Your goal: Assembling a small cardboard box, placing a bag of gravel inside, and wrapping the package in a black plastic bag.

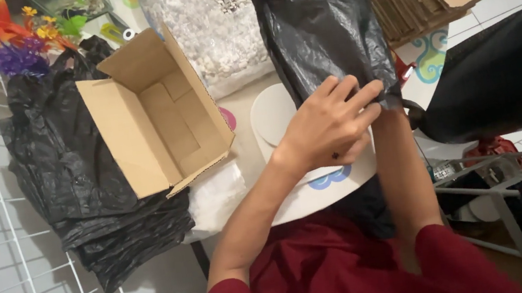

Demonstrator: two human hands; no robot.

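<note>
Hands: left hand grips black plastic bag; right hand hidden behind.

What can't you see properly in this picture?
- Right hand: head view, mostly hidden behind the left hand and the black plastic bag.
- Inside of the bag: its opaque plastic hides it.
- White round scale: partly covered by both arms.
- Cardboard box: its far inner corner is hidden by a flap.
</note>
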